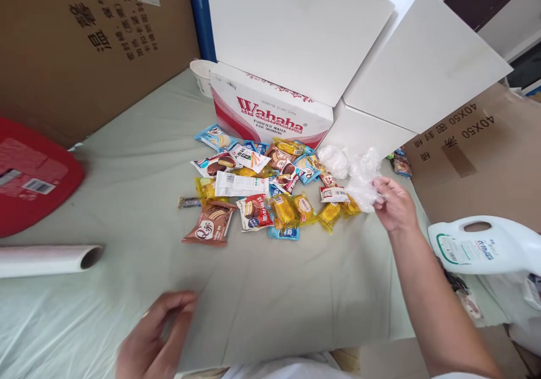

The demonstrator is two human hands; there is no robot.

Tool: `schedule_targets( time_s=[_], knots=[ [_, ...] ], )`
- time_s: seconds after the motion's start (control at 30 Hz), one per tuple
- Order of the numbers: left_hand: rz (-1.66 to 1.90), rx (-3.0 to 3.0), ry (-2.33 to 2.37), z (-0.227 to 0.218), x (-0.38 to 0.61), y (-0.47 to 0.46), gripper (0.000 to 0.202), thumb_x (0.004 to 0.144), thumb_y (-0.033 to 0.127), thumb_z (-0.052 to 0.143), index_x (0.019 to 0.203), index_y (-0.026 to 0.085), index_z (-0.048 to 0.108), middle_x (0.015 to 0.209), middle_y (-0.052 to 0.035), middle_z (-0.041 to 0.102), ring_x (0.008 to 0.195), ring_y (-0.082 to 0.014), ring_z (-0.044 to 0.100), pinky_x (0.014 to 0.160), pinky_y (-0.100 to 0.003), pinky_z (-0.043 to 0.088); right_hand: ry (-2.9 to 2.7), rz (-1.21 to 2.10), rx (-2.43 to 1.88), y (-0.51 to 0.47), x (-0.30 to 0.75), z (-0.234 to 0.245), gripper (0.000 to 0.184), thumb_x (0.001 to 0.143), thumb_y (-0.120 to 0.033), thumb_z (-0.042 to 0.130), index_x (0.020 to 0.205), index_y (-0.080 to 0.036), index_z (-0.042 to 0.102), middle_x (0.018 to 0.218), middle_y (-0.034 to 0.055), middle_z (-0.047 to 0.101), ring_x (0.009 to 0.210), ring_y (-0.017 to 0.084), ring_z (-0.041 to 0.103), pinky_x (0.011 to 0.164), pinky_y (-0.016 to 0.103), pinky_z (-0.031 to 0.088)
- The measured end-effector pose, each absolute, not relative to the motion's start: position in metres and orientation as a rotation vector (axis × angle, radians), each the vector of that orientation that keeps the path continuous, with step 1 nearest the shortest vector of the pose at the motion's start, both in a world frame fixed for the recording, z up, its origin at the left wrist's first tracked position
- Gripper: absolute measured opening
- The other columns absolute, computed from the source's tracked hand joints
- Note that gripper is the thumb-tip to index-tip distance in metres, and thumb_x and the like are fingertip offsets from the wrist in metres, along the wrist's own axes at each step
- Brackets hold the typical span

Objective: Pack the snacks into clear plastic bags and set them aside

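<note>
My right hand [395, 203] pinches a crumpled clear plastic bag [364, 179] at the right side of the snack pile. Near the front edge of the table, my left hand [157, 336] is curled, thumb and index tips together with nothing visible between them. Beyond it lie wrapped snacks: a brown packet [209, 225], a red-and-white pie packet [255, 212], a long white packet [242, 185] and several yellow packets [282, 210]. A blue packet [216, 137] lies at the back left of the pile. Another clump of clear plastic [333, 159] rests beside the bag.
A Wahaha carton [270, 111] stands behind the snacks, with white boxes [296, 23] above and behind. Brown cardboard [97, 40] flanks the left. A red container [38, 176] and white roll [46, 260] lie left; a white detergent bottle [486, 249] lies right.
</note>
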State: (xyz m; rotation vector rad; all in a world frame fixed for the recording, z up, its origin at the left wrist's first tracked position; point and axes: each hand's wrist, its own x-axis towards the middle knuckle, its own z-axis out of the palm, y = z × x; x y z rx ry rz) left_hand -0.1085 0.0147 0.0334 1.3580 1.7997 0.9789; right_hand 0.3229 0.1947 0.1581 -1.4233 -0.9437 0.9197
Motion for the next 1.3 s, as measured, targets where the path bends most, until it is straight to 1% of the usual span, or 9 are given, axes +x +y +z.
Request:
schedule_targets(
  time_s=[0.2, 0.3, 0.4, 0.53, 0.63, 0.77, 0.9, 1.03, 1.3],
  knots=[
    [0.954, 1.245, 1.311, 0.083, -0.023, 0.067, 0.039, 0.094, 0.058, 0.051, 0.083, 0.021, 0.061, 0.085, -0.0039, 0.064, 0.08, -0.0194, 0.061, 0.072, -0.031, 0.053, -0.814, 0.763, -1.331, 0.127, 0.241, 0.096, 0.031, 0.071, -0.04, 0.088, 0.087, -0.02, 0.07, 0.071, -0.003, 0.065, 0.052, 0.008, 0.05, 0.049, 0.022, 0.041],
    [1.131, 1.283, 1.438, 0.084, 0.023, 0.075, 0.039, 0.087, 0.058, 0.062, 0.097, 0.021, 0.06, 0.102, -0.0071, 0.062, 0.095, -0.0232, 0.061, 0.083, -0.038, 0.053, -0.839, 0.752, -1.367, 0.098, 0.214, 0.08, 0.027, 0.078, -0.04, 0.084, 0.091, -0.02, 0.07, 0.073, -0.0023, 0.066, 0.056, 0.01, 0.054, 0.055, 0.024, 0.045],
    [1.218, 1.315, 1.543, 0.072, 0.054, 0.082, 0.059, 0.072, 0.054, 0.081, 0.115, 0.019, 0.06, 0.119, -0.0124, 0.06, 0.115, -0.0309, 0.055, 0.101, -0.05, 0.047, -0.93, 0.824, -1.409, 0.079, 0.205, 0.079, 0.025, 0.083, -0.041, 0.08, 0.095, -0.02, 0.071, 0.075, -0.0008, 0.068, 0.062, 0.012, 0.058, 0.063, 0.027, 0.049],
    [1.219, 1.415, 1.321, 0.053, 0.06, 0.105, 0.018, 0.092, 0.037, 0.064, 0.097, 0.023, 0.073, 0.111, -0.0091, 0.069, 0.114, -0.0273, 0.058, 0.106, -0.048, 0.042, -1.051, 0.868, -1.414, 0.073, 0.216, 0.084, 0.023, 0.083, -0.042, 0.079, 0.093, -0.021, 0.073, 0.1, 0.0052, 0.073, 0.088, 0.018, 0.065, 0.08, 0.031, 0.052],
    [1.215, 1.475, 1.096, 0.041, 0.05, 0.126, 0.018, 0.091, 0.035, 0.065, 0.082, 0.024, 0.076, 0.115, -0.0073, 0.071, 0.116, -0.0265, 0.058, 0.111, -0.047, 0.038, -0.951, 0.893, -1.422, 0.077, 0.231, 0.084, 0.028, 0.077, -0.045, 0.082, 0.086, -0.022, 0.071, 0.122, 0.0064, 0.069, 0.106, 0.021, 0.062, 0.086, 0.031, 0.051],
    [1.146, 1.337, 0.818, 0.033, 0.041, 0.134, 0.029, 0.086, 0.047, 0.073, 0.075, 0.02, 0.073, 0.109, -0.0089, 0.07, 0.106, -0.0243, 0.063, 0.103, -0.041, 0.044, -0.71, 1.022, -1.452, 0.081, 0.241, 0.079, 0.041, 0.069, -0.054, 0.085, 0.084, -0.022, 0.064, 0.095, 0.0023, 0.069, 0.077, 0.015, 0.059, 0.067, 0.027, 0.048],
    [1.036, 1.023, 0.652, 0.032, 0.041, 0.128, 0.041, 0.082, 0.057, 0.076, 0.078, 0.018, 0.067, 0.093, -0.0057, 0.068, 0.084, -0.0184, 0.066, 0.076, -0.03, 0.049, -0.781, 0.928, -1.559, 0.081, 0.238, 0.07, 0.043, 0.076, -0.06, 0.079, 0.088, -0.022, 0.062, 0.065, -0.0061, 0.053, 0.056, 0.012, 0.044, 0.054, 0.024, 0.038],
    [0.901, 0.676, 0.673, 0.036, 0.04, 0.127, 0.051, 0.076, 0.064, 0.078, 0.088, 0.018, 0.062, 0.097, -0.0052, 0.07, 0.072, -0.015, 0.068, 0.066, -0.026, 0.049, -0.964, 0.738, -1.642, 0.08, 0.234, 0.068, 0.042, 0.085, -0.062, 0.069, 0.094, -0.021, 0.063, 0.065, -0.0048, 0.055, 0.055, 0.013, 0.045, 0.053, 0.025, 0.038],
    [0.727, 0.603, 0.814, 0.044, 0.045, 0.117, 0.064, 0.077, 0.081, 0.062, 0.097, 0.021, 0.055, 0.098, -0.008, 0.069, 0.087, -0.0221, 0.071, 0.065, -0.032, 0.058, -1.34, 0.152, -1.713, 0.072, 0.215, 0.077, 0.027, 0.099, -0.046, 0.056, 0.1, -0.02, 0.064, 0.083, 0.0027, 0.067, 0.071, 0.017, 0.062, 0.068, 0.029, 0.051]
  ],
)
